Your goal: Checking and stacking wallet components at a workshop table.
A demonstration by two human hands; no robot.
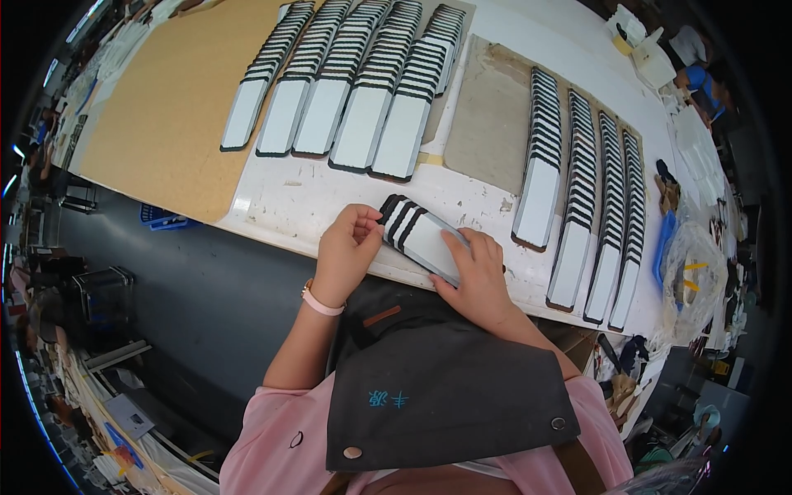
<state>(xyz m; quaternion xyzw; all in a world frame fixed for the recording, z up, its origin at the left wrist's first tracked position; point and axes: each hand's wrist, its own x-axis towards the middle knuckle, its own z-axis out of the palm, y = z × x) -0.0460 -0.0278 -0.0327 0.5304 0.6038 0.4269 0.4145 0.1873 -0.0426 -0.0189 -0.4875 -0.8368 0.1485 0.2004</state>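
A short fanned stack of pale, black-edged flat pieces (429, 242) lies at a slant near the table's front edge. At its left end, my left hand (351, 247) is closed in a pinch, fingertips touching the black edge of the end piece. My right hand (481, 276) rests over the right part of the stack and grips it, with the thumb by the near edge and the fingers across the top. The palm side of that hand is hidden. Beyond my hands, similar overlapped pieces form several long rows (355, 124) at the far left.
More fanned rows (575, 198) lie on the right on grey boards (487, 115). A large tan board (165, 107) covers the table's left part. At the right end are a clear plastic bag (697, 256) and a blue tray (663, 247). A blue basket (161, 218) sits below the table's left edge.
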